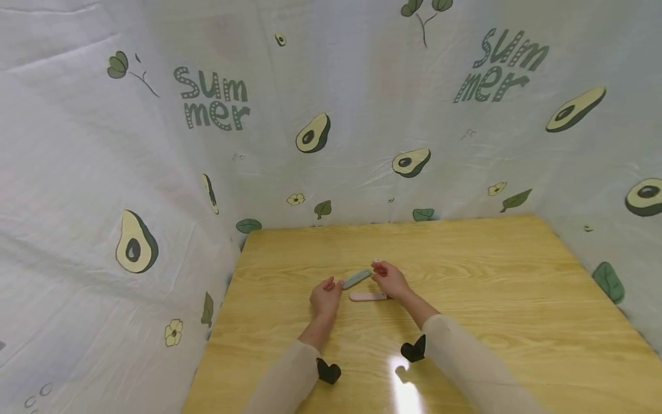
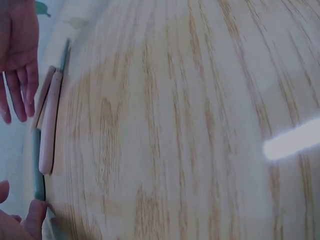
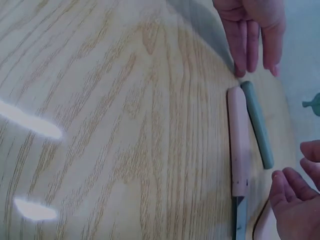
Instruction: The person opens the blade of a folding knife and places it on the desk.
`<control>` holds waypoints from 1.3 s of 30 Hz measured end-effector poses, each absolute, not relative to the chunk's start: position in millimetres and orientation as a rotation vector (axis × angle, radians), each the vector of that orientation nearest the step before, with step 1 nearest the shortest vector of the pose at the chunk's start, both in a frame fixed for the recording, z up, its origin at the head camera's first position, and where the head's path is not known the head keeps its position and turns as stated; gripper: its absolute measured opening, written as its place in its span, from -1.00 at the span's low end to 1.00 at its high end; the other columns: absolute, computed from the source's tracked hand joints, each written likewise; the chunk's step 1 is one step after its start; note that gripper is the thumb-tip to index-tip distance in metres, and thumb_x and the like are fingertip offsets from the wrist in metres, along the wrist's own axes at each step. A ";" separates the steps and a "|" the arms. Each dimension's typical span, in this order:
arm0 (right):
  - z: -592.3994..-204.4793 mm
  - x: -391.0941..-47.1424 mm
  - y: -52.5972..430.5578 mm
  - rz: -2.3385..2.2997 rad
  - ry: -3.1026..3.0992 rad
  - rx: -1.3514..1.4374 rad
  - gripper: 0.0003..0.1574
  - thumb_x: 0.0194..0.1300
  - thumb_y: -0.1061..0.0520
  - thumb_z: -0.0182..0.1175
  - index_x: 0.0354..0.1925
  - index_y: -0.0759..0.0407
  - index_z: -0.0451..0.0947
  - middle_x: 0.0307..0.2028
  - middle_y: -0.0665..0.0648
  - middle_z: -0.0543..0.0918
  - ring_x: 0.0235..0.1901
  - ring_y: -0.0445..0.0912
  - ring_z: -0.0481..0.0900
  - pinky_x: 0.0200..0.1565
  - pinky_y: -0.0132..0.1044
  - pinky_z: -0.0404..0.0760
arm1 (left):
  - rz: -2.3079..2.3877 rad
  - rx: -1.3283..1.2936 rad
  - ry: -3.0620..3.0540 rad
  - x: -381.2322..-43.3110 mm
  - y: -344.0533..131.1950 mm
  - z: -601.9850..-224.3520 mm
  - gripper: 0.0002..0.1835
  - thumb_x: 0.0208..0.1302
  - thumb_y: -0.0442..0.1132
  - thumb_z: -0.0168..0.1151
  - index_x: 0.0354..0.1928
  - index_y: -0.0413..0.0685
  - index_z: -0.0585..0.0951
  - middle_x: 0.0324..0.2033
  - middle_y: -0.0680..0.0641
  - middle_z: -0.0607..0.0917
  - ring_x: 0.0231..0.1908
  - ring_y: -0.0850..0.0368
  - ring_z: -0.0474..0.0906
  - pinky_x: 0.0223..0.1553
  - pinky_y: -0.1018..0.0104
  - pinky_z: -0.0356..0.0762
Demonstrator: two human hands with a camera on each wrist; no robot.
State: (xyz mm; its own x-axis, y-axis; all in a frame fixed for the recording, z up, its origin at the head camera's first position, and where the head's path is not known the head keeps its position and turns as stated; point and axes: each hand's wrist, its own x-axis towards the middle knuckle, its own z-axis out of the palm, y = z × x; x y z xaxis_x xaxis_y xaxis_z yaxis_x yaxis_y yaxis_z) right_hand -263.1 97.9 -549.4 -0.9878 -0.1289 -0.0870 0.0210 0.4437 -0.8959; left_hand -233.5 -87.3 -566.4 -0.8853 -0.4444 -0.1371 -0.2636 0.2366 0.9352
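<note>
A pink-handled knife (image 1: pixel 368 296) lies flat on the table, its blade (image 3: pixel 241 215) showing in the right wrist view. Behind it a slim grey-green bar (image 1: pixel 357 279), shaped like a handle, lies at a slant. My left hand (image 1: pixel 326 298) is at the bar's left end, a fingertip touching or almost touching it, fingers fairly straight. Past the bar's other end my right hand (image 1: pixel 390 279) hovers with loose fingers and nothing gripped. A second pink piece (image 3: pixel 266 220) lies beside the right hand, partly hidden by it; its kind cannot be told.
The wood-grain table (image 1: pixel 465 276) extends to both sides. A whitish curtain (image 1: pixel 357 75) printed with avocados and lettering hangs behind and along the sides. Bright light reflects off the tabletop near the front. Black heart-shaped pieces (image 1: pixel 328 371) are at the sleeves.
</note>
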 end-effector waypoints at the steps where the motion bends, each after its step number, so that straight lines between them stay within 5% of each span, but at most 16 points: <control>1: -549.4 -263.8 96.9 -1.578 2.540 -0.090 -0.53 0.39 0.23 0.09 0.23 0.37 0.40 0.15 0.37 0.53 0.14 0.20 0.50 0.19 0.06 0.50 | -1.724 0.678 -2.343 -233.7 -86.8 -566.5 -0.58 0.14 -0.14 0.41 0.02 -0.21 0.67 -0.13 -0.26 0.74 -0.06 -0.11 0.67 -0.06 0.15 0.67; 10: -548.8 -265.3 92.3 -1.525 2.533 -0.063 -0.39 0.39 0.20 0.07 0.34 0.37 0.27 0.29 0.46 0.36 0.24 0.30 0.40 0.20 0.12 0.48 | -1.772 0.641 -2.289 -231.5 -81.7 -567.2 -0.62 0.06 -0.19 0.45 -0.13 -0.32 0.71 -0.29 -0.26 0.77 -0.30 -0.02 0.73 -0.33 0.31 0.70; 26: -559.5 -266.2 86.8 -1.504 2.498 -0.115 -0.27 0.35 0.25 0.09 0.39 0.46 0.12 0.31 0.46 0.34 0.27 0.33 0.36 0.28 0.09 0.41 | -1.921 0.714 -2.232 -235.3 -80.2 -567.2 -0.69 0.10 -0.35 0.38 -0.11 -0.38 0.68 -0.27 -0.32 0.75 -0.33 0.01 0.74 -0.37 0.41 0.68; 39: -562.5 -260.1 85.0 -1.580 2.589 -0.081 -0.36 0.37 0.24 0.13 0.35 0.39 0.25 0.20 0.41 0.50 0.15 0.27 0.49 0.18 0.09 0.51 | -2.114 0.776 -1.969 -236.5 -81.2 -573.3 -0.63 0.06 -0.51 0.33 -0.02 -0.35 0.66 -0.26 -0.30 0.74 -0.35 0.16 0.70 -0.30 0.38 0.71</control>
State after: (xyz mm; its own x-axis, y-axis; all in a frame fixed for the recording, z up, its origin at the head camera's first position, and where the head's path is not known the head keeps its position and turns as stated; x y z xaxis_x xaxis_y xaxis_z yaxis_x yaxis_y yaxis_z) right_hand -260.1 85.0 -562.5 -0.9928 -0.1013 -0.0639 0.0105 0.4580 -0.8889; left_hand -236.5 -81.2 -573.3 -0.8548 -0.4455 -0.2661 -0.2339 -0.1271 0.9639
